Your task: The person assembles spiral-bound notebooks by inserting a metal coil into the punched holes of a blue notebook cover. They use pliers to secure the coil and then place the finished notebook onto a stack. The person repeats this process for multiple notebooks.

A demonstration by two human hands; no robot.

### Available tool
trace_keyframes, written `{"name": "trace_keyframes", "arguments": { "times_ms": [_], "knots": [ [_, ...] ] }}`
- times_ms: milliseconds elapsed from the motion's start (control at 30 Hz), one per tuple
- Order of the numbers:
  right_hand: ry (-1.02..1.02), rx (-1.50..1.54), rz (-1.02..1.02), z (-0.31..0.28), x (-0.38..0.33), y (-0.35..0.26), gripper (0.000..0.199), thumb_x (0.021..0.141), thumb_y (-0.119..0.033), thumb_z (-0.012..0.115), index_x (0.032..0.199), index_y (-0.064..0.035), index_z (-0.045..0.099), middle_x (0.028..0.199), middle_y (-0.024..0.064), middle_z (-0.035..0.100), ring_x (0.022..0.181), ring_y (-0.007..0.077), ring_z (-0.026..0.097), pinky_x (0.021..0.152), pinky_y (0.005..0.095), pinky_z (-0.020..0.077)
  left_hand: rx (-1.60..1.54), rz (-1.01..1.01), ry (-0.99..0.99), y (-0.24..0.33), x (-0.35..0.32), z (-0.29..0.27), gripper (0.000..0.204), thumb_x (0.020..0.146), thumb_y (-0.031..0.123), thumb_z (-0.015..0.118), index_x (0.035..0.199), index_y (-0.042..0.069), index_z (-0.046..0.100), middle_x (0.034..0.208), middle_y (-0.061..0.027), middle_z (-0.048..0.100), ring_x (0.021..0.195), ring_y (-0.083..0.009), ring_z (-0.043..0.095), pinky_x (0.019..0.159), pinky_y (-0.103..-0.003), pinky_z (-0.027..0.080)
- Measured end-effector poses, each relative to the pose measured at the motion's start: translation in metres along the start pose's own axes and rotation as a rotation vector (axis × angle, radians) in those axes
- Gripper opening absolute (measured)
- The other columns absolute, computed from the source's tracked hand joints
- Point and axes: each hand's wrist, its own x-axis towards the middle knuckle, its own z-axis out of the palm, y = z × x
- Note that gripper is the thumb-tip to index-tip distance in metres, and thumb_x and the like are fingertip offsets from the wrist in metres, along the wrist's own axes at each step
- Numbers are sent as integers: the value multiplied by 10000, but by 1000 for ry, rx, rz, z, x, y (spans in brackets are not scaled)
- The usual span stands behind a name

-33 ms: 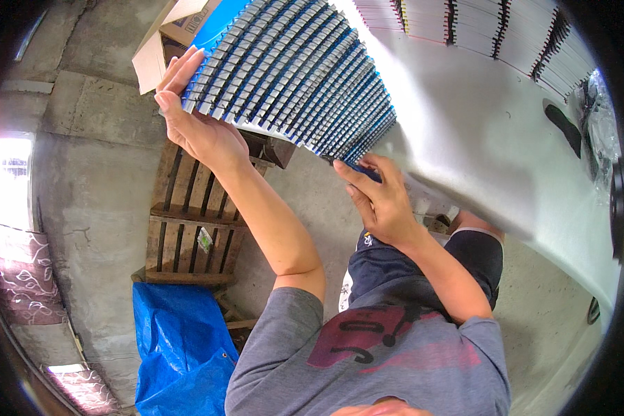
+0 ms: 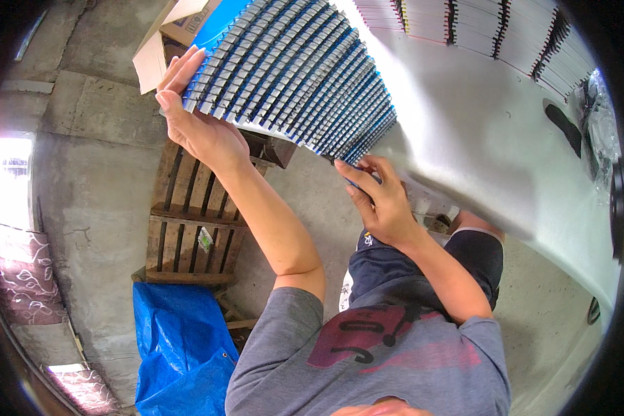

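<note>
A row of notebooks [image 2: 284, 76] with blue covers stands packed together at the table's left edge, its silver and black comb-like bindings facing up. My left hand [image 2: 204, 135] grips the left end of this row, fingers along the outer blue cover and thumb toward the near side. At the row's near right corner, my right hand [image 2: 381, 197] is closed, thumb and fingers around a small dark blue piece [image 2: 359, 179]. Its fingers hide most of that piece, so I cannot tell whether it is a cover's edge or a separate tool.
More bound books [image 2: 457, 24] with black bindings lie at the table's far side. On the white table [image 2: 478, 132] are a black flat piece [image 2: 563, 128] and clear plastic wrap [image 2: 600, 125]. Left are an open carton [image 2: 152, 59], a wooden pallet [image 2: 194, 222] and a blue tarp [image 2: 177, 347].
My right fingers have shifted slightly and curl more over the dark blue piece, so less of it shows. My left hand and the notebooks look the same.
</note>
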Motion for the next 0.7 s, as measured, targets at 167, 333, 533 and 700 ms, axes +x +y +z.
{"name": "trace_keyframes", "arguments": {
  "times_ms": [167,333,533,700],
  "knots": [
    [-124,950,666,-2,1,-17,361,857,-124,603,1217,-123,580,875,81,531,809,212,503,711,300,419,-28,-23,-8,0,-1,-1,572,968,463,329,952,-8,653,1060,-112,616,1187,-212,455,1053,-416,312],
    [-124,503,441,-14,9,-15,363,862,-174,605,1223,-155,575,918,85,546,905,220,500,731,323,414,-18,-36,2,1,1,-1,556,969,453,333,952,1,657,1058,-107,619,1175,-205,471,1048,-415,323],
    [-54,-342,2,-27,0,-9,345,825,-190,630,1169,-216,627,1087,123,497,1038,244,478,938,448,265,73,48,-21,-1,1,-2,525,972,445,334,1034,-10,589,1051,-166,606,967,-231,621,868,-371,529],
    [-83,-379,-113,-25,3,-4,354,816,-200,630,1169,-222,626,1101,129,486,1058,230,468,961,460,230,56,37,3,-1,2,0,521,976,434,327,1028,-13,589,1051,-173,604,971,-235,620,862,-358,535]
  ]
}}
